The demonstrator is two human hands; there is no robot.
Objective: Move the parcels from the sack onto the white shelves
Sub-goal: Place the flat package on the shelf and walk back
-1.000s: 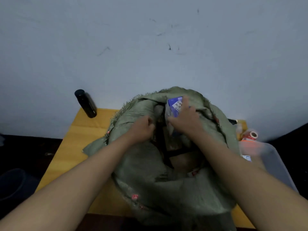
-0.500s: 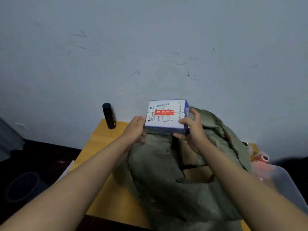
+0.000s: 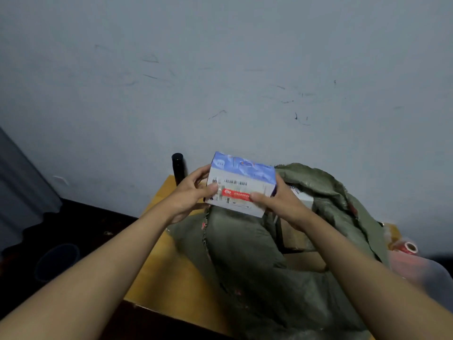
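A white and blue boxed parcel (image 3: 241, 184) with a barcode and a red label is held in the air above the mouth of the green woven sack (image 3: 247, 253). My left hand (image 3: 192, 192) grips its left end, thumb on the near face. My right hand (image 3: 277, 201) grips its right end, thumb near the red label. The sack lies slumped on a yellow table (image 3: 159, 273). Inside its opening, brown cardboard parcels (image 3: 297, 235) and a white one (image 3: 302, 196) show. No white shelves are in view.
A black bottle (image 3: 178, 168) stands at the table's far left corner by the grey wall. A clear plastic bin (image 3: 424, 273) with a red tape roll (image 3: 408, 248) sits right of the sack. A dark bucket (image 3: 56, 261) stands on the floor at left.
Both hands pulled the boxed parcel up out of the sack and now hold it tilted, its blue top showing. My view has shifted to the left.
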